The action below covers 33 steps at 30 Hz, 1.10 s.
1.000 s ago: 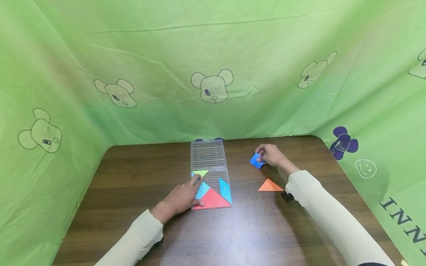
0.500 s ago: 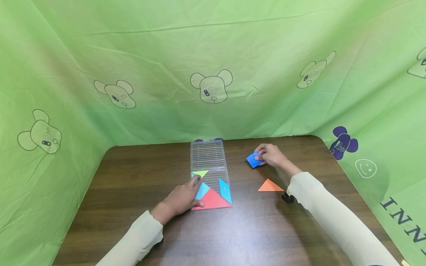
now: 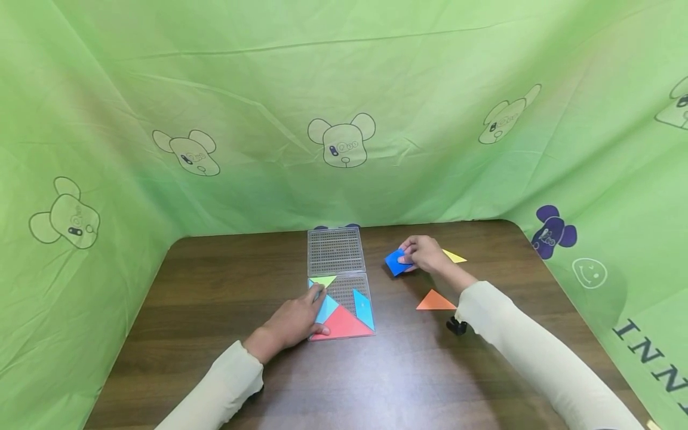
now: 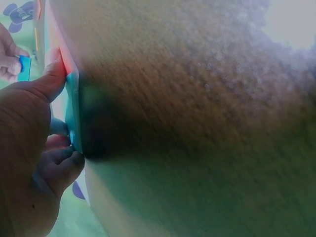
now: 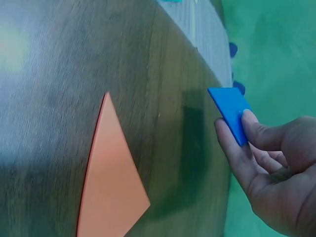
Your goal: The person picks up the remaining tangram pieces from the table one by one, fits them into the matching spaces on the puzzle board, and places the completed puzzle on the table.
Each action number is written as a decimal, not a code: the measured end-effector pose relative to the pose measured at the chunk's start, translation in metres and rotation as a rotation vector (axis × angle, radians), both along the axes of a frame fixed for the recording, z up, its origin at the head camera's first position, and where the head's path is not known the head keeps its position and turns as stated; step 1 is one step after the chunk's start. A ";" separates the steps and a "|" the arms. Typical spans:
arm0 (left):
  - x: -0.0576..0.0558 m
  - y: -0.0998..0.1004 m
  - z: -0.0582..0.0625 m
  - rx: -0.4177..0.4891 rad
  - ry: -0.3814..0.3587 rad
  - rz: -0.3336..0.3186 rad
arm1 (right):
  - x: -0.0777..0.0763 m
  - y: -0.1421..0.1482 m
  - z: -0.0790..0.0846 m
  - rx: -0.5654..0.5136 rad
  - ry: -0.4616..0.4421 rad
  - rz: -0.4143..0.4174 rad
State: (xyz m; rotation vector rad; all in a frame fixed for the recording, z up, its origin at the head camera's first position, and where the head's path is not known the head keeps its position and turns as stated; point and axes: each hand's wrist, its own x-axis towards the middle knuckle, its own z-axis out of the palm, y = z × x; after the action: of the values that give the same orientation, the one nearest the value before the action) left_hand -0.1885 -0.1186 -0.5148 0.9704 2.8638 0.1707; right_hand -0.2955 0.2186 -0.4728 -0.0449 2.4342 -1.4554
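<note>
A clear hinged tangram case (image 3: 337,253) lies unfolded on the table. Its near half holds a red triangle (image 3: 346,322), a light-blue piece (image 3: 326,309), a light-green triangle (image 3: 325,280) and a blue parallelogram (image 3: 363,309). My left hand (image 3: 292,319) grips the left edge of that half, its thumb over the red triangle's corner and its other fingers curled at the side. My right hand (image 3: 424,254) pinches a blue square tile (image 5: 231,111) between thumb and fingers, above the table to the right of the case. Part of the tile is hidden by the thumb.
An orange triangle (image 3: 435,300) lies flat on the table below my right hand. Behind that hand a yellow piece (image 3: 454,256) shows partly. Green printed cloth (image 3: 258,197) stands around the table's back and sides. A small black object (image 3: 456,325) is beneath the right sleeve.
My right hand has moved left with the blue tile, toward the case. The yellow piece, earlier hidden behind it, now shows. The left hand has stayed in place.
</note>
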 end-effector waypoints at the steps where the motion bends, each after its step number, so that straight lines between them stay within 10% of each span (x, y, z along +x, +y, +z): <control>1: 0.000 0.000 0.000 -0.001 0.002 -0.001 | 0.000 -0.002 0.001 -0.007 0.002 0.001; 33: 0.002 -0.001 0.000 0.018 0.005 -0.008 | 0.008 -0.063 0.021 -0.058 0.016 0.040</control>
State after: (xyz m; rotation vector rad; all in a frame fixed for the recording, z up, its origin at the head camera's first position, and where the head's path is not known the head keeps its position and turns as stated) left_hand -0.1870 -0.1198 -0.5147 0.9869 2.8677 0.1940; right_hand -0.2879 0.1552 -0.4517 -0.1170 2.3888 -1.5140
